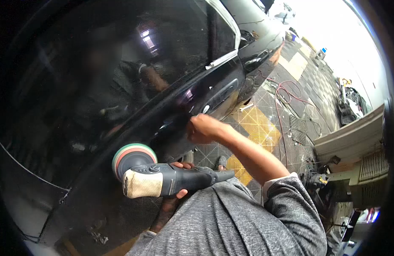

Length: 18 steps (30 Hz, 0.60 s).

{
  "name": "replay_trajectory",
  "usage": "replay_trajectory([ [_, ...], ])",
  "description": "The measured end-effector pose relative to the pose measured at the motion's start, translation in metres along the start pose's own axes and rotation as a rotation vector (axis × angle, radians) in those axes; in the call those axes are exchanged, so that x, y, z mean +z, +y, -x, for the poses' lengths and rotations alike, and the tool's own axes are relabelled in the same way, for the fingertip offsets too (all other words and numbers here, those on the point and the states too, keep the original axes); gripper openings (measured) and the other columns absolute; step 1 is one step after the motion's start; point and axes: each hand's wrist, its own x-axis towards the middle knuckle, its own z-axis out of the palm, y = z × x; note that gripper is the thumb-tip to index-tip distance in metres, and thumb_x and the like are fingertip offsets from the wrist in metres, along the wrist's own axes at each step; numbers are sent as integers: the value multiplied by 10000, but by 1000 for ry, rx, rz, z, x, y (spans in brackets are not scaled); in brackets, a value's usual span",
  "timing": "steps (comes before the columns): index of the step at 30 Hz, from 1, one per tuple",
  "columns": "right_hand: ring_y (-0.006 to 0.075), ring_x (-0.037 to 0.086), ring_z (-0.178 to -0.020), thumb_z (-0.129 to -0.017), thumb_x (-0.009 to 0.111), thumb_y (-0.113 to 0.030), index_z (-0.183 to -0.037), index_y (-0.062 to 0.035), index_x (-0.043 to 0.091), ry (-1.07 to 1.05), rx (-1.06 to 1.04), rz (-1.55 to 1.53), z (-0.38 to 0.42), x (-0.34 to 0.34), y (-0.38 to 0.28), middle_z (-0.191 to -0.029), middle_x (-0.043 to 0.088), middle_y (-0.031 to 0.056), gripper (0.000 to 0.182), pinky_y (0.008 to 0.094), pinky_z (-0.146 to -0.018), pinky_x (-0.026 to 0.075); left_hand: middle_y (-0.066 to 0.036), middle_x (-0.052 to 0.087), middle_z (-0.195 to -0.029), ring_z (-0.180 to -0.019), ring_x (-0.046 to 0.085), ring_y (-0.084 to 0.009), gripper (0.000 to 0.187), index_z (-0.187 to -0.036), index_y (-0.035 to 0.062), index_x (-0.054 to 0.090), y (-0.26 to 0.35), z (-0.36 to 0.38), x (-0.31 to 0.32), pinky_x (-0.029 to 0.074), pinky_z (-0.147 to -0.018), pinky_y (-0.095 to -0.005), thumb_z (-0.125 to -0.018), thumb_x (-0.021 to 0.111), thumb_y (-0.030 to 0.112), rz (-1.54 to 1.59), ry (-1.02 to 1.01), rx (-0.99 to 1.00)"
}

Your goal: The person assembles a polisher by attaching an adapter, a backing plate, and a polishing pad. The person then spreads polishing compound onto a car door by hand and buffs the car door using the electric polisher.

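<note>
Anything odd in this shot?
Red hose or cable lies in loose loops on the floor tiles: possible trip hazard. A white spot on the dark door, just beyond the right hand, also stands out; residue or reflection, can't tell.

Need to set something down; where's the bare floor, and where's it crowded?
The yellow tiles beyond your right forearm, bordered by the red hose, look mostly bare; a small pale object lies at their far edge. It is crowded farther right, with dark clutter.
</note>
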Motion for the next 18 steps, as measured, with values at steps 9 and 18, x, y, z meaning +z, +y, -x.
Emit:
replay_trajectory([
  [9,413,652,-1114,-783,727,-601,-1422,22,466,34,-92,-866,144,138,43,-1191,658,283,930,460,-983,500,-90,496,-1275,-1281,450,-253,802,-1366,69,411,-22,-23,3,331,-1160,-483,-725,870,211,-50,-33,-127],
  [18,315,719,-1008,-662,772,-170,-1303,-29,575,323,149,-774,161,112,102,-1036,735,187,685,405,-897,547,-108,604,-1196,-1149,571,-215,654,-1284,32,528,-67,-125,56,466,-1019,-389,-741,812,260,-307,-153,-131],
])
